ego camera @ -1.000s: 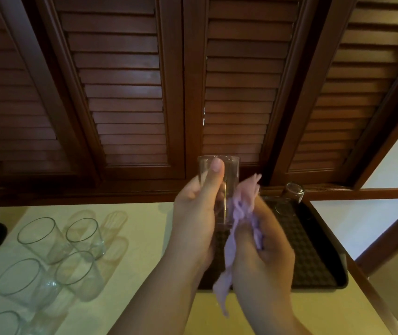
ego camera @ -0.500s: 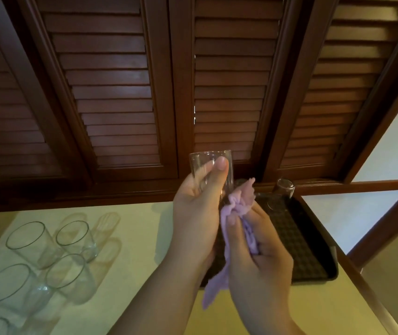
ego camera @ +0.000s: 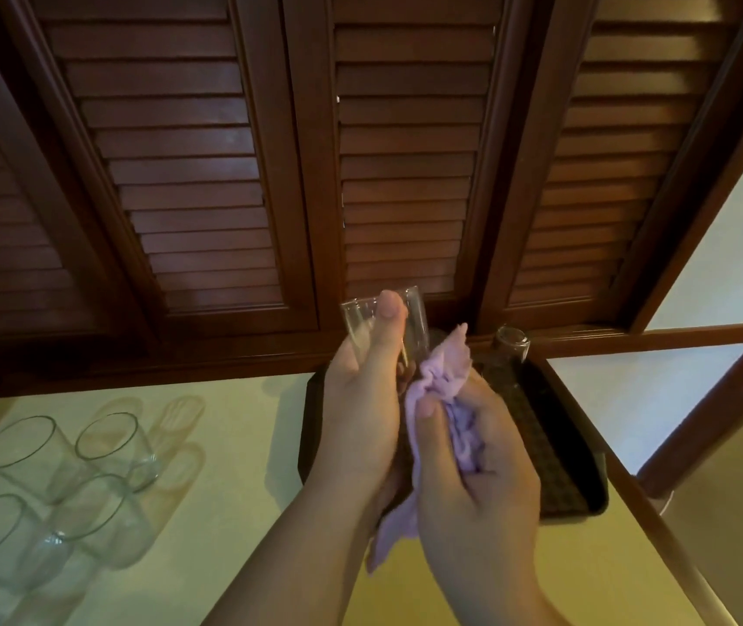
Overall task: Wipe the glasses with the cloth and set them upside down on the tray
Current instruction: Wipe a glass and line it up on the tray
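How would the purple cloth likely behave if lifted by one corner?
Probably floppy: the purple cloth bunches in the right hand and its tail hangs limp. Likely light, since it crumples small beside the held glass.

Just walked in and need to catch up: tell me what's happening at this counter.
A person is wiping a clear drinking glass, held upright in the left hand, with a crumpled lilac cloth in the grip of the right hand. Behind the hands, a dark rectangular tray on the pale counter already carries one upside-down glass at its far end. Several more clear glasses stand rim-up on the counter to the left.
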Tool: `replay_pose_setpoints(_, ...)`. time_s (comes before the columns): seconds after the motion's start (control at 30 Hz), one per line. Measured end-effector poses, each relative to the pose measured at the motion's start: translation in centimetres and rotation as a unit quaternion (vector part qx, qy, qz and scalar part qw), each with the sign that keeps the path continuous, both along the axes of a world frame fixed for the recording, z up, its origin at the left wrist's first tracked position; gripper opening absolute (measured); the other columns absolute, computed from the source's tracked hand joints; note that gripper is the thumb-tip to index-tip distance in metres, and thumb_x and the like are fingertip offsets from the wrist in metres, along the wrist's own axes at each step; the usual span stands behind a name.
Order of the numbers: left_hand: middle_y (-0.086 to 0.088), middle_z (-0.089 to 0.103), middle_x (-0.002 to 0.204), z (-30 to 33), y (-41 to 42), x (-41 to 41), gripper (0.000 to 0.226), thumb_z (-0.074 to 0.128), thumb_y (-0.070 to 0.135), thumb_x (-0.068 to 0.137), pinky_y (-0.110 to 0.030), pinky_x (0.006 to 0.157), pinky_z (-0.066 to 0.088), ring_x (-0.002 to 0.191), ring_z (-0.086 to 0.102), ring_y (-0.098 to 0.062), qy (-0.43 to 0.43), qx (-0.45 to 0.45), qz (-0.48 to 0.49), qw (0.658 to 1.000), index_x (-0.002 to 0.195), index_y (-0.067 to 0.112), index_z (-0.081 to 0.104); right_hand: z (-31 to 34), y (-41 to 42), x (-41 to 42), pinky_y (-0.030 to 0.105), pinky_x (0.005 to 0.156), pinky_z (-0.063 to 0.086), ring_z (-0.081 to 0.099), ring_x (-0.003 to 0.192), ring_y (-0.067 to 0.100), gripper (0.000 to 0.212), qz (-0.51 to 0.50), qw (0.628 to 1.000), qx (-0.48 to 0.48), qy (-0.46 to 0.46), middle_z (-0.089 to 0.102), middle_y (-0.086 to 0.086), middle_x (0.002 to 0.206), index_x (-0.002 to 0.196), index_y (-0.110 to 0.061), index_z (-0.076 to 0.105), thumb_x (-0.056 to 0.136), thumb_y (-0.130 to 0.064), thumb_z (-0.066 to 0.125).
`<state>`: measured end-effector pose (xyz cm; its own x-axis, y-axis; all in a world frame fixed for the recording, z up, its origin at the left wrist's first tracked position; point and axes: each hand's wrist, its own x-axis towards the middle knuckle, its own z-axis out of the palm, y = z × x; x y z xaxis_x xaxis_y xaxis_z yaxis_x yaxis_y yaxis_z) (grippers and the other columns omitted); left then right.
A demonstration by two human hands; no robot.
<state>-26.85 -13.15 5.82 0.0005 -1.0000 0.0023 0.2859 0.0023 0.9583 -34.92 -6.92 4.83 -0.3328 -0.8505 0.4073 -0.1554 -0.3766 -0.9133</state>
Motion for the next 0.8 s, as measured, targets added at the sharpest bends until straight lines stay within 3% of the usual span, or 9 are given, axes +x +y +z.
replay_pose_setpoints(0.1,-0.023,0.079,0.115,-0.8,0.4,-1.1,0.100,0.075,0.093,0.069,-0.064,0.099,0.063,0.108,0.080,-0.039,0.014,-0.018,0.010,1.000,0.131,0.015,0.073,1.3,-2.0,-1.6,0.010,0.090,0.053,0.068,0.113,-0.006,0.021,0.024,0.999,-0.033,-0.008,0.073,-0.024,0.112,0.119,-0.034,0.071,0.101,-0.026,0.063)
replay_pose_setpoints(0.17,-0.024,0.078,0.107,-0.9,0.8,-2.0,0.092,0.070,0.090,0.077,-0.050,0.073,0.067,0.091,0.080,-0.032,0.022,-0.032,0.010,0.999,0.130,0.016,0.073,2.8,-3.6,-3.2,0.014,0.090,0.056,0.070,0.112,-0.003,0.023,0.027,0.999,-0.041,-0.011,0.076,-0.020,0.112,0.123,-0.034,0.072,0.103,-0.025,0.063)
replay_pose_setpoints(0.2,-0.020,0.080,0.109,-1.1,1.0,-2.6,0.085,0.062,0.089,0.082,-0.047,0.075,0.066,0.094,0.080,-0.028,0.021,-0.033,0.013,0.999,0.129,0.020,0.075,3.3,-4.2,-4.0,0.015,0.088,0.058,0.071,0.109,-0.002,0.022,0.029,0.999,-0.034,-0.013,0.076,-0.019,0.109,0.123,-0.034,0.073,0.104,-0.027,0.063)
replay_pose_setpoints(0.3,-0.004,0.083,0.126,-1.3,1.4,-3.7,0.075,0.036,0.081,0.097,-0.048,0.106,0.058,0.119,0.079,-0.019,0.078,0.037,-0.012,0.996,0.137,0.030,0.073,2.0,-4.6,-5.1,0.012,0.080,0.057,0.071,0.102,-0.005,0.018,0.031,0.999,0.015,0.000,0.076,-0.022,0.102,0.115,-0.038,0.074,0.104,-0.035,0.059)
replay_pose_setpoints(0.4,-0.005,0.081,0.130,-1.8,0.6,-3.9,0.099,0.039,0.103,0.083,-0.053,0.116,0.050,0.126,0.076,-0.023,0.047,0.063,-0.028,0.997,0.140,0.028,0.072,-1.3,-2.3,-4.6,0.009,0.082,0.053,0.068,0.107,-0.006,0.018,-0.010,1.000,0.014,0.025,0.073,-0.025,0.103,0.110,-0.039,0.072,0.101,-0.037,0.057)
replay_pose_setpoints(0.5,0.004,0.085,0.115,-1.9,-0.5,-3.9,0.105,0.055,0.110,0.052,-0.054,0.116,0.053,0.118,0.079,-0.018,-0.010,0.062,0.021,0.998,0.123,0.036,0.075,-3.0,-1.5,-4.3,0.023,0.098,0.058,0.064,0.125,-0.001,0.021,0.005,0.999,-0.003,0.035,0.071,-0.025,0.122,0.115,-0.037,0.074,0.098,-0.031,0.063)
replay_pose_setpoints(0.6,-0.012,0.082,0.123,-1.9,-0.1,-4.2,0.092,0.066,0.096,0.070,-0.060,0.116,0.054,0.120,0.079,-0.028,0.023,0.057,-0.004,0.998,0.125,0.023,0.079,-1.7,-3.4,-5.3,0.030,0.115,0.049,0.049,0.143,-0.005,0.027,0.031,0.996,-0.038,0.070,0.063,-0.021,0.144,0.124,-0.037,0.072,0.100,-0.026,0.064)
replay_pose_setpoints(0.7,-0.011,0.082,0.127,-1.6,0.5,-5.0,0.081,0.055,0.085,0.082,-0.061,0.114,0.055,0.121,0.078,-0.027,0.033,0.049,0.016,0.998,0.129,0.024,0.079,0.7,-5.5,-6.6,0.021,0.111,0.051,0.052,0.139,-0.008,0.024,0.036,0.999,-0.022,0.019,0.064,-0.019,0.146,0.121,-0.046,0.071,0.100,-0.034,0.064)
replay_pose_setpoints(0.8,-0.008,0.078,0.137,-1.6,0.0,-5.6,0.091,0.045,0.095,0.087,-0.059,0.119,0.049,0.129,0.075,-0.027,0.080,0.076,0.000,0.994,0.143,0.028,0.071,0.1,-5.6,-7.2,0.035,0.111,0.054,0.056,0.136,-0.003,0.021,0.021,0.999,0.027,0.008,0.067,-0.020,0.140,0.118,-0.044,0.073,0.103,-0.035,0.062)
